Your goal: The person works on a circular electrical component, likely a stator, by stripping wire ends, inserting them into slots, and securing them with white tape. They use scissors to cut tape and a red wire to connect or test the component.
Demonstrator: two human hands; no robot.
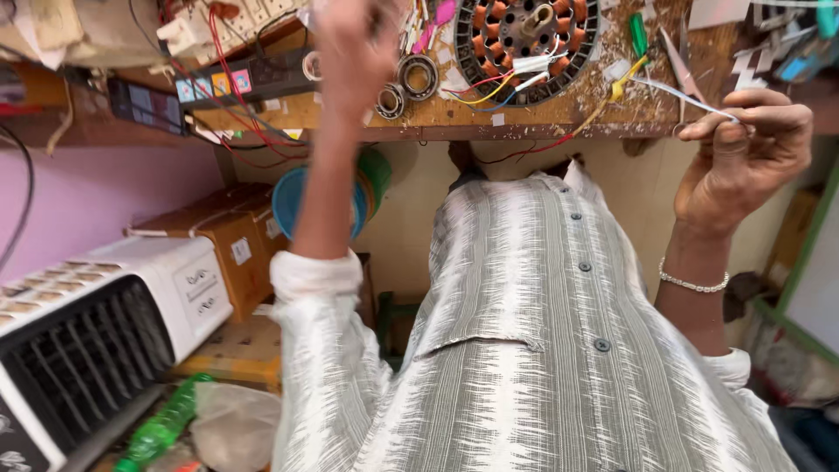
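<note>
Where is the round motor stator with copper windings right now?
In the head view, the stator lies top centre on the wooden bench, right of two bearings, between both raised hands.

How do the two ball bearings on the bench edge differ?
The larger bearing has a wide open centre and sits farther from the bench edge; the smaller bearing has a tighter centre, lies nearer the edge and closer to the left hand. Both are round, metallic rings lying flat.
</note>
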